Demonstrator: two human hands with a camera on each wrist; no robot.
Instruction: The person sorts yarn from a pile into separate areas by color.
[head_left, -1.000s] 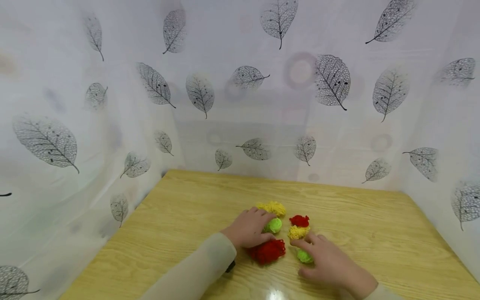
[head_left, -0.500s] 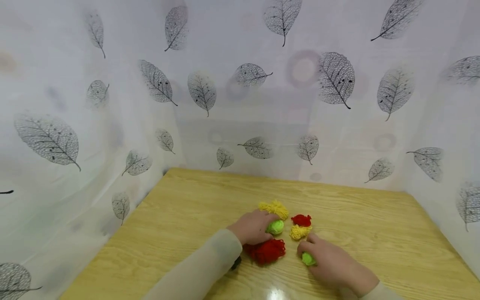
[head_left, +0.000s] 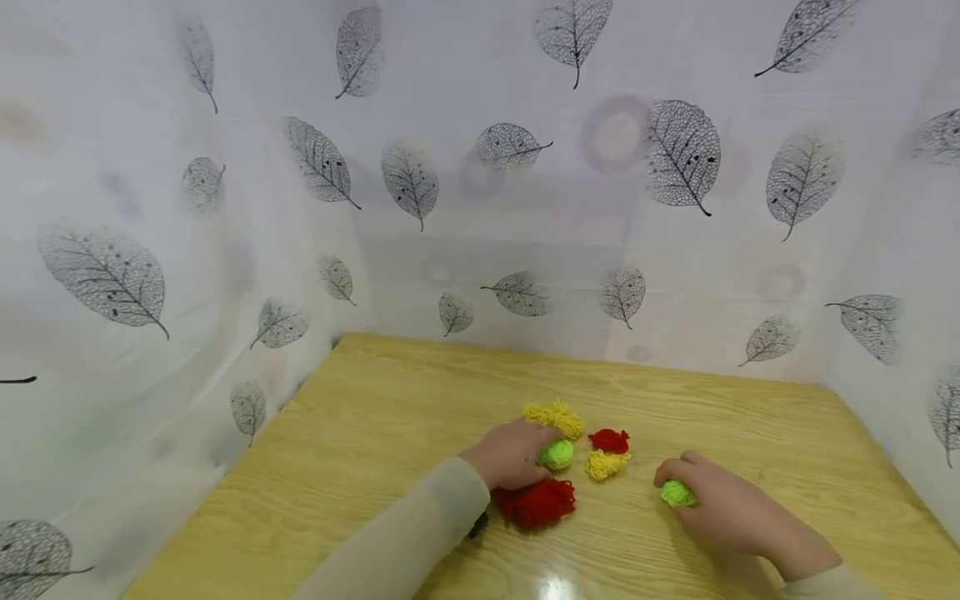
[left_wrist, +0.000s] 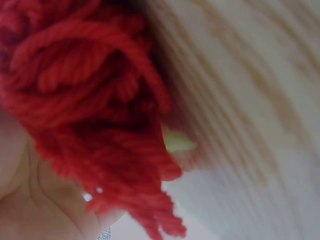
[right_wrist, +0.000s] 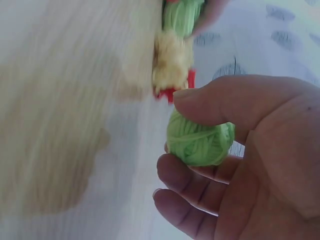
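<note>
Between the thumb and fingers of my right hand (head_left: 731, 504) is a small light-green yarn ball (right_wrist: 200, 137), which it holds to the right of the other yarn. My left hand (head_left: 513, 454) curls round a second green yarn ball (head_left: 557, 455), thumb on the near side and fingers on the far side. A large red yarn bundle (head_left: 536, 504) lies just in front of that hand and fills much of the left wrist view. Behind it is a yellow yarn skein (head_left: 555, 418), partly covered by the fingers. A small yellow yarn bundle (head_left: 606, 465) and a small red one (head_left: 610, 441) lie between the hands.
A wood-grain table (head_left: 405, 392) carries everything. Around it hangs a pale curtain (head_left: 480, 217) printed with dark leaves. Something small and black (head_left: 478, 525) shows beneath the left sleeve.
My right hand has taken hold of the near small green yarn ball and carried it to the right, away from the small yellow and red bundles. The left hand stays at its green ball.
</note>
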